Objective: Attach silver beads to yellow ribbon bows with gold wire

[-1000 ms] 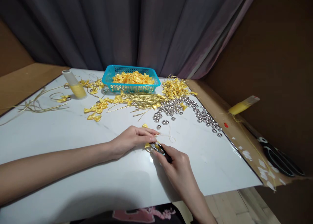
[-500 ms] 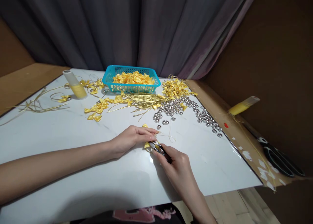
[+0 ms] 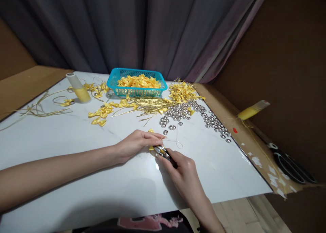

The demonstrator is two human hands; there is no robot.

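Observation:
Between the fingers of my left hand [image 3: 142, 142] is a yellow ribbon bow [image 3: 151, 148], partly covered by the fingertips. A loop of gold cord shows below it. Fine thread [image 3: 178, 143] trails from the bow to the right over the white tabletop. My right hand [image 3: 182, 167] is closed around small thread snips [image 3: 164, 152] with dark handles and shiny metal blades. Their tips are close against the bow and the left fingertips. Whether the blades touch the thread is too small to tell.
Behind my hands stands a blue basket [image 3: 137, 92] of yellow bows. Gold cords [image 3: 149, 104], silver beads [image 3: 178, 111] and a pile of corded bows [image 3: 182, 91] lie nearby. A thread spool [image 3: 82, 92] stands left. Another spool [image 3: 252, 111] and large scissors [image 3: 290, 165] lie right.
The snips and my right hand have shifted slightly left, toward the left fingertips. My left hand stays nearly where it was, still on the bow.

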